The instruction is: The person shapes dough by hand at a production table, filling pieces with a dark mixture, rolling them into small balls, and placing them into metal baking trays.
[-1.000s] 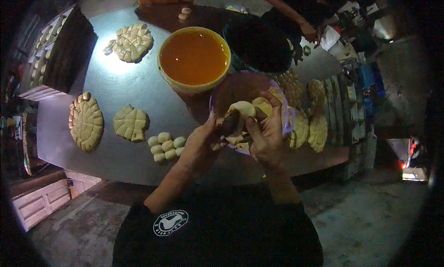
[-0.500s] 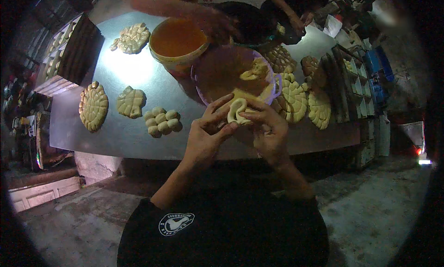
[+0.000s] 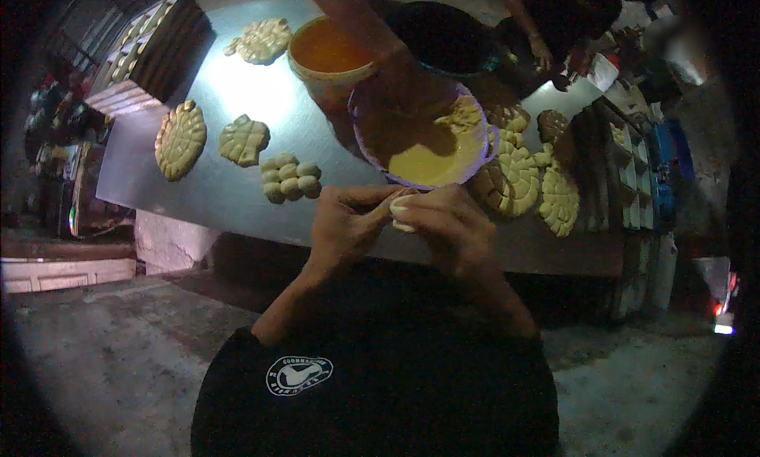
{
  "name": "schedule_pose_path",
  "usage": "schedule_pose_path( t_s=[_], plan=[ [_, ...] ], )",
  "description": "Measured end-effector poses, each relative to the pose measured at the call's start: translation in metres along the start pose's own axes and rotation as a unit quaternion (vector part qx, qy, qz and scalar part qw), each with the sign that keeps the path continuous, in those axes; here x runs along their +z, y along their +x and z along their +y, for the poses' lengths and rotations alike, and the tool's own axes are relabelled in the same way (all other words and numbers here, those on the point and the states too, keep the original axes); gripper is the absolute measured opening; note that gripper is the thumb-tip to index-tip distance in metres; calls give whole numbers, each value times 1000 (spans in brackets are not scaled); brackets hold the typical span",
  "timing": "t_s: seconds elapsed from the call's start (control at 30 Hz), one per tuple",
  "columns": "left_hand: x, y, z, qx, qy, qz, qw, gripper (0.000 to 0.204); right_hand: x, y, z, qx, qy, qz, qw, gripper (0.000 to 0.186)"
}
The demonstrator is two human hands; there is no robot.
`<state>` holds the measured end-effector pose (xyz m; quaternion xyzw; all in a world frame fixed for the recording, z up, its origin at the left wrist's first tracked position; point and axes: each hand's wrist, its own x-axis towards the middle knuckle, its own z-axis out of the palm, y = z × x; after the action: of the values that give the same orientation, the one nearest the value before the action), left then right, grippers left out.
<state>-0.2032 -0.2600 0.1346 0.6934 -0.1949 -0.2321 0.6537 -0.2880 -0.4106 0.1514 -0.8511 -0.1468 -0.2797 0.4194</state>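
Observation:
A small piece of pale dough (image 3: pixel 403 213) sits between my two hands in front of the purple basin. My left hand (image 3: pixel 346 226) pinches its left side with thumb and fingertips. From the other side, the closed fingers of my right hand (image 3: pixel 453 229) press on it and cover most of it. Just beyond my fingers stands the purple basin (image 3: pixel 354 125), with a soft yellow filling (image 3: pixel 423 166) inside. Left of my hands, a cluster of pale dough balls (image 3: pixel 290 178) rests on the metal table (image 3: pixel 229 200).
Several scored dough pieces (image 3: pixel 180 140) lie left and right on the table. A bucket of orange contents (image 3: pixel 331 49) and a dark tub (image 3: pixel 443 34) stand behind the basin. Another person's arm (image 3: pixel 360 22) reaches over them. Stacked trays (image 3: pixel 154 57) stand at both ends.
The dough, earlier showing an open fold, is now mostly hidden under my fingers, and my hands have closed in around it. The other person's forearm has swung toward the basin. My view has shifted slightly.

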Motion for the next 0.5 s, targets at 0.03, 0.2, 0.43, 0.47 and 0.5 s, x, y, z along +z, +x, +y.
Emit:
schedule_pose_path(
  t_s=[0.03,0.2,0.43,0.47,0.5],
  plan=[
    [-3,-2,1,2,-5,5,1000,25,2,-1,3,30,77,7,997,30],
    [-23,-8,-15,118,-125,-3,985,28,4,24,4,26,25,-71,997,23],
    [-68,9,-25,41,-146,-15,988,28,54,60,19,160,288,-16,944,42],
    [-77,16,-25,13,-160,-2,987,28,63,64,24,167,302,-33,938,46],
    [-88,24,-26,-15,-175,11,984,27,73,68,29,175,314,-48,932,50]
  ],
)
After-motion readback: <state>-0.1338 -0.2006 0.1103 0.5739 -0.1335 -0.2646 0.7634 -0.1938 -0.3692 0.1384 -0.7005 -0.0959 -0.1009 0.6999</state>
